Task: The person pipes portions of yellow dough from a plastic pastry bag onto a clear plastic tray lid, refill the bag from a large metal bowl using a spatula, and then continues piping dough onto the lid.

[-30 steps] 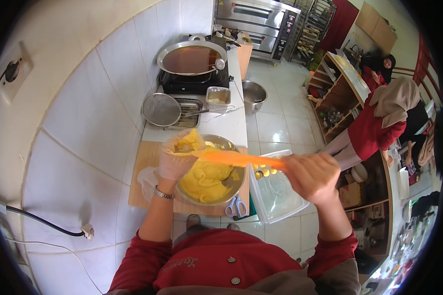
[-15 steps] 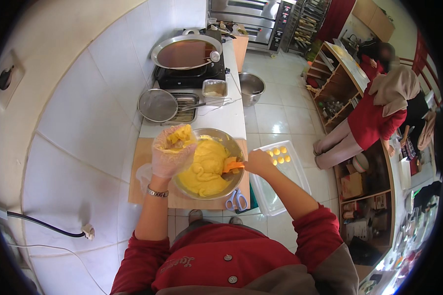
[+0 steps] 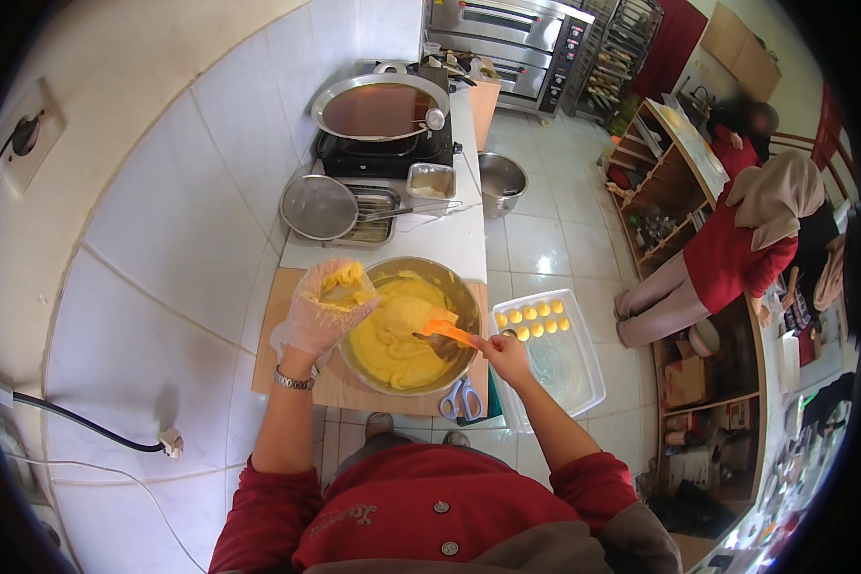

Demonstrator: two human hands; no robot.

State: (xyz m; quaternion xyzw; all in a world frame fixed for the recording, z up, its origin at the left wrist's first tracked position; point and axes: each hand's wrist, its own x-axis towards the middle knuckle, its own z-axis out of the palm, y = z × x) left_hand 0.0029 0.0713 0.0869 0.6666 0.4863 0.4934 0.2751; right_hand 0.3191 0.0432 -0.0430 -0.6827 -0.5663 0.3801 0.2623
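While the two hands stand apart at the bowl: the left hand (image 3: 308,320), wrapped in thin clear plastic, curls around a lump of soft yellow mixture (image 3: 342,280); the right hand (image 3: 504,357) is closed on the handle of a bright orange, flat-bladed spatula (image 3: 450,332).
Bowl: round, stainless-steel bowl (image 3: 464,297), largely filled with more of the thick yellow mixture; the spatula's blade is over its right half.
Hidden at the left hand: fingers and plastic cover much of the lump — whether glove or bag, I cannot tell.
Hard to make out at the spatula: whether its tip touches the mixture.
Tray: rectangular, clear plastic tray (image 3: 569,373), right of the counter, with small round yellow balls (image 3: 542,314) in rows at its far end; the right forearm covers part of its near left side, and what supports it is hidden.
Board edge: the bowl sits near the right edge of a light-brown wooden board (image 3: 275,368); blue-handled scissors (image 3: 459,402) lie at the near right corner.
Room to move: white countertop (image 3: 430,239) lies beyond the bowl, before the round mesh sieve (image 3: 318,208); pale tiled floor (image 3: 545,251) stretches between tray and red-topped co-worker (image 3: 727,258) — white tiled wall (image 3: 153,277) bounds the left side.
Cut off: steel oven (image 3: 507,48), by the upper edge.
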